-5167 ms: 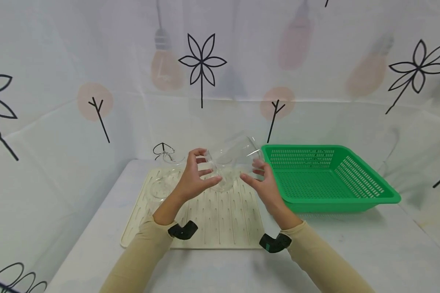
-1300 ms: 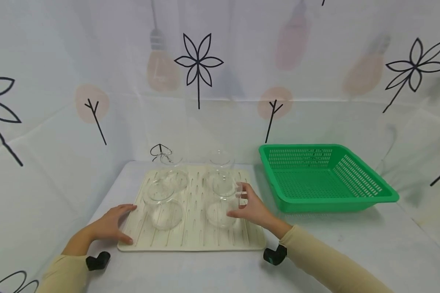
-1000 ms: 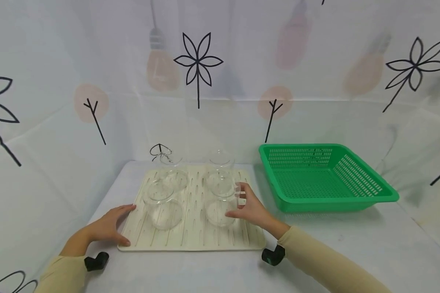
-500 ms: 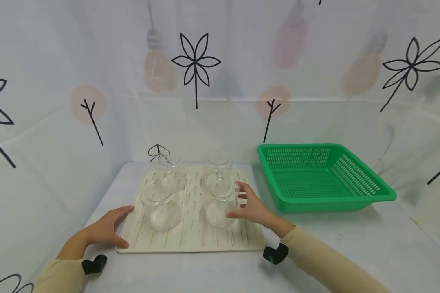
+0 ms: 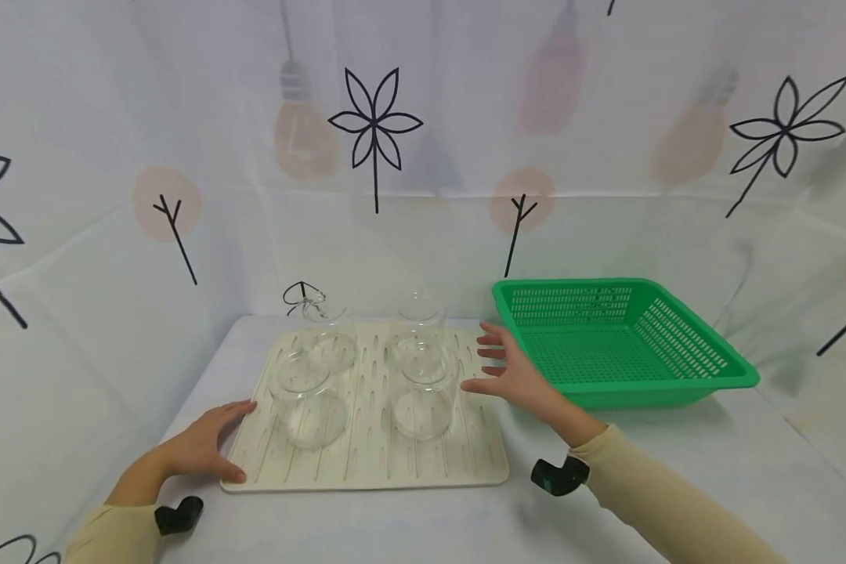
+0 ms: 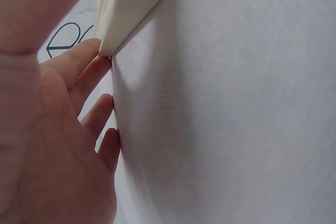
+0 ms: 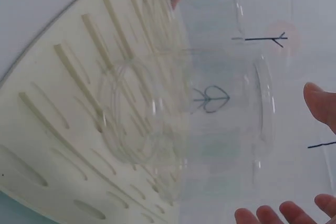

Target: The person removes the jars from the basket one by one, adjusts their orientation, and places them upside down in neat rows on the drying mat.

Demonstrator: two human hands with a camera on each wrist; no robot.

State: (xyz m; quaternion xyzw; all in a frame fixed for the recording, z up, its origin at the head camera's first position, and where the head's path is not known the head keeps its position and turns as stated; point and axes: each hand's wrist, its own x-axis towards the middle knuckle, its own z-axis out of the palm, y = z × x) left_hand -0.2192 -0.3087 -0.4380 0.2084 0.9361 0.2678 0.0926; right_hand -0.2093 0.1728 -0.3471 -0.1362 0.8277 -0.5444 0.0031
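Note:
On a cream ribbed drying mat (image 5: pixel 370 462) stand several clear glass cups in two rows. At the front are a right cup (image 5: pixel 423 403) and a left cup (image 5: pixel 310 407); behind them stand a rear left cup (image 5: pixel 330 337) and a rear right cup (image 5: pixel 417 325). My right hand (image 5: pixel 518 380) hovers just right of the front right cup, fingers spread, holding nothing. In the right wrist view, a gap separates this cup (image 7: pixel 210 103) from my thumb and fingertips. My left hand (image 5: pixel 200 446) rests at the mat's left edge; its fingers touch the mat's side (image 6: pixel 136 9).
A green plastic basket (image 5: pixel 648 384) with perforated sides stands right of the mat, with nothing visible inside. The table (image 5: pixel 352 533) has a white cover. A white patterned curtain (image 5: pixel 423 235) hangs behind and at the sides.
Earlier both hands held a cup in the air; later it stood at the mat's front right with my right hand around it. Now that hand has let go and moved right. My left hand stays put.

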